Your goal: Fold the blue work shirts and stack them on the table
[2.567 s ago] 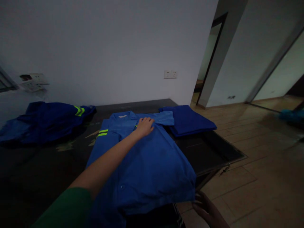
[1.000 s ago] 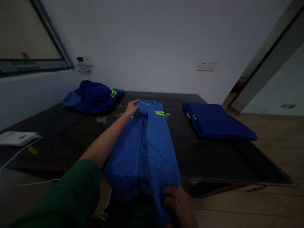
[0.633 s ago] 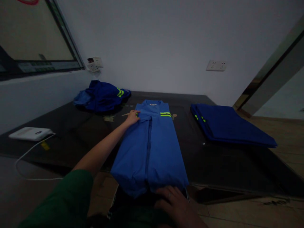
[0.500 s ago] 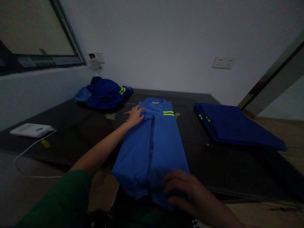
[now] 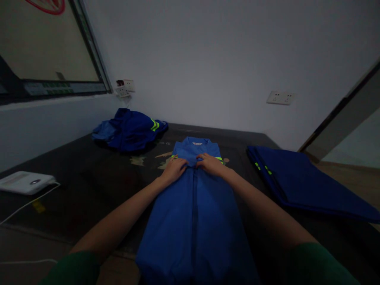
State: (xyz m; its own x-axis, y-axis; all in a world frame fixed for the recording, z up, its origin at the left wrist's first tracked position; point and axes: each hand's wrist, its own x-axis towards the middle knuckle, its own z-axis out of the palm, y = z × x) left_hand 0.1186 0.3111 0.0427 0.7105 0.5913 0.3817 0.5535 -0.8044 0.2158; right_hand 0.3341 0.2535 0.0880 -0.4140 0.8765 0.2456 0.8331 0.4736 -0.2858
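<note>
A blue work jacket (image 5: 172, 225) lies lengthwise in front of me, its collar at the far end and a dark strip running down its middle. Yellow-green stripes show on both sides just below the collar. My left hand (image 5: 174, 169) is closed on the cloth left of the middle, below the collar. Across from it, my right hand (image 5: 208, 163) grips the cloth on the right side, its fingers curled inward. The fingertips of both hands are close together, and part of the cloth beneath them is hidden.
The jacket rests on a dark table (image 5: 103, 190). A crumpled blue garment (image 5: 130, 128) sits at the back left, and folded dark blue garments (image 5: 311, 182) lie on the right. At the left edge is a white device (image 5: 26, 183) with a white cable (image 5: 29, 202).
My right hand has moved from the jacket's near end up to the collar area beside my left hand. My left hand has shifted slightly inward and now grips the cloth. The view has tilted up.
</note>
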